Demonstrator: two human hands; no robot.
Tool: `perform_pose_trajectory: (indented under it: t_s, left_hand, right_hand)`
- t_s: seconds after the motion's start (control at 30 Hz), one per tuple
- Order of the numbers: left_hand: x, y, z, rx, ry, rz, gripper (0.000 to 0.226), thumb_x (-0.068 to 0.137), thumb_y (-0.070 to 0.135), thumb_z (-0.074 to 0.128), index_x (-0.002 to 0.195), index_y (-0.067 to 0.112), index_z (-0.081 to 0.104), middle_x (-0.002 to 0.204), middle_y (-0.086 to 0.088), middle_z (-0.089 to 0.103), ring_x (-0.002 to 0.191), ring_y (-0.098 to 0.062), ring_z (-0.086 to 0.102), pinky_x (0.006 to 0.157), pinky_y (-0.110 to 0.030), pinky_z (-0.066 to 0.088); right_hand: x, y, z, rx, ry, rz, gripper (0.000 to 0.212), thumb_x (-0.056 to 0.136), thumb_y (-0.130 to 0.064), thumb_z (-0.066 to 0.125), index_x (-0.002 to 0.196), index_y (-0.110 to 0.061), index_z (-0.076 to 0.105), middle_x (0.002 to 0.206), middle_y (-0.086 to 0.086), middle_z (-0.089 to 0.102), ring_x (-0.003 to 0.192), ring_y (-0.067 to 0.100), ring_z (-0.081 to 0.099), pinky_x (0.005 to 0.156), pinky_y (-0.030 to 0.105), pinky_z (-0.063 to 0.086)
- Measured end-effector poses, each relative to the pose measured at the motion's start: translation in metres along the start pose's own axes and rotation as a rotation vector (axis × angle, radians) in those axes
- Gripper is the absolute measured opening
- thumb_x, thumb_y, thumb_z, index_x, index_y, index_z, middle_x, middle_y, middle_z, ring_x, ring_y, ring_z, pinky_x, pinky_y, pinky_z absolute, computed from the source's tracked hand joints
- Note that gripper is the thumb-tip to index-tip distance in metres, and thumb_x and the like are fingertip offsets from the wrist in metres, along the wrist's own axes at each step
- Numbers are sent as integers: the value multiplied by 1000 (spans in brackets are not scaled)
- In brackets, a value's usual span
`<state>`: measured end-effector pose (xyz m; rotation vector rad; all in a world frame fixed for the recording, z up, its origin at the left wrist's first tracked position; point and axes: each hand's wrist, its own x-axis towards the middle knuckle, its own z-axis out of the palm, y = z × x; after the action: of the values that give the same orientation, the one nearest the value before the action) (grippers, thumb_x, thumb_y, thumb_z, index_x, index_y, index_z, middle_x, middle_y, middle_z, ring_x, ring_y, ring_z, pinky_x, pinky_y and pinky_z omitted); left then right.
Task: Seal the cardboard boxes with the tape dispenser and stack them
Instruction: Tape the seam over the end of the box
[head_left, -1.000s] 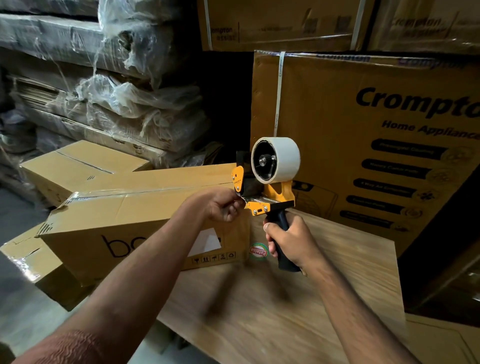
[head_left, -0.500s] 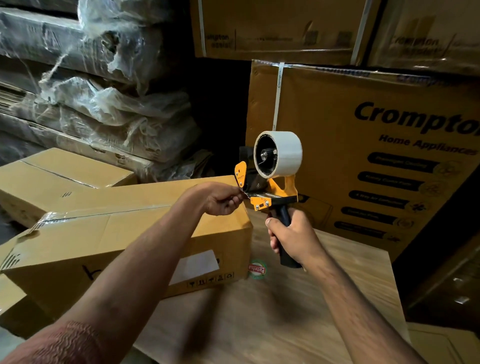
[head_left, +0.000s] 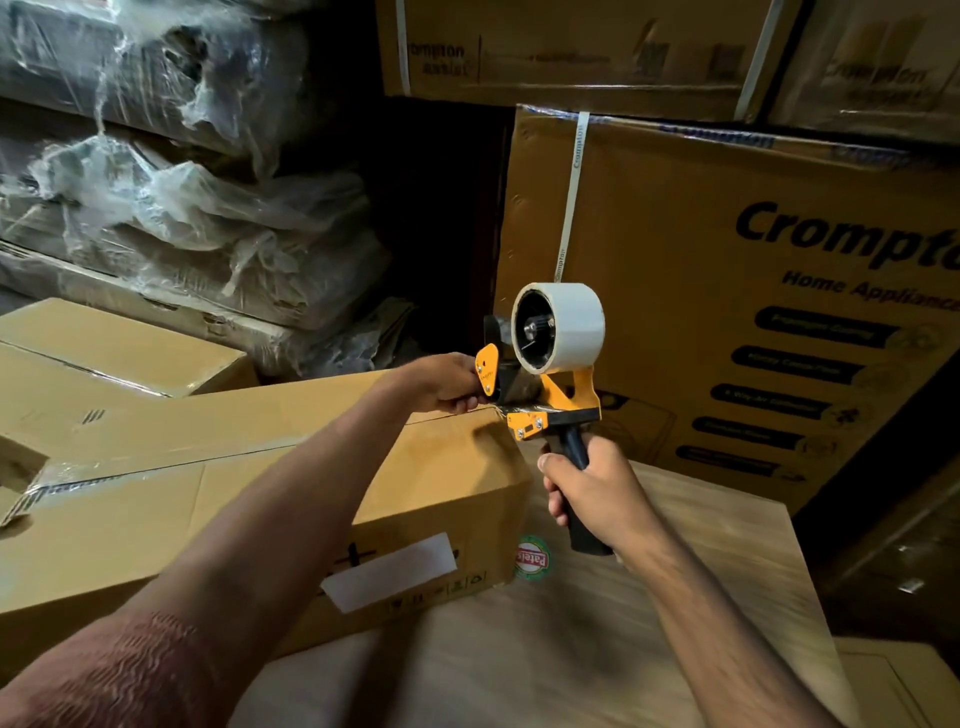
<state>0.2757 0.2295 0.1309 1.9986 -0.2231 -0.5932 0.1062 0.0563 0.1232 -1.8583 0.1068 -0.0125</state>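
Observation:
A long brown cardboard box (head_left: 431, 483) lies on a wooden board, with clear tape running along its top seam toward the left end. An orange and black tape dispenser (head_left: 558, 364) with a white tape roll stands at the box's right top corner. My right hand (head_left: 592, 499) grips its black handle. My left hand (head_left: 447, 384) pinches the tape end at the dispenser's front, just over the box's top edge. A second cardboard box (head_left: 104, 348) sits behind on the left, its seam taped.
The wooden board (head_left: 597, 639) carries a round green and red sticker (head_left: 533, 557). Large printed appliance cartons (head_left: 727, 270) stand close behind on the right. Plastic-wrapped flat bundles (head_left: 171, 208) are piled at the back left. Another carton corner (head_left: 898, 680) shows at lower right.
Both hands and the dispenser have dropped a little, so the tape end now sits at the box's right top corner. The camera has shifted closer and rightward over the box.

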Motion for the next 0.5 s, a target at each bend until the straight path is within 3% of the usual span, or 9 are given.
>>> perform_pose_trajectory:
  t_s: [0.07,0.23,0.33,0.5]
  left_hand:
    - [14,-5,-10,157,19,102,28,98,3,46,77,16,60,66,1,56,54,-8,45,50,-18,37]
    - [55,-4,-26,451,269,321,20,99,19,55,79,18,59,77,3,60,70,-11,57,59,-22,42]
    - [79,-7,-40,615,426,298,15,99,28,57,86,20,60,83,2,61,72,-11,59,58,-23,40]
    - [110,-4,-46,753,363,327,13,99,32,58,90,22,57,84,5,58,72,-6,54,58,-23,37]
  right_hand:
    - [3,1,5,5,27,37,14,94,-13,59,93,1,57,70,7,58,53,16,56,49,30,48]
    - [7,3,7,27,97,120,14,94,-15,60,98,-2,56,73,7,59,54,15,56,51,29,48]
    - [6,4,6,18,130,144,12,95,-14,60,98,-2,56,73,8,60,54,16,56,50,28,48]
    - [10,13,12,28,148,174,5,95,-9,59,95,-4,59,71,9,59,53,18,56,48,28,47]
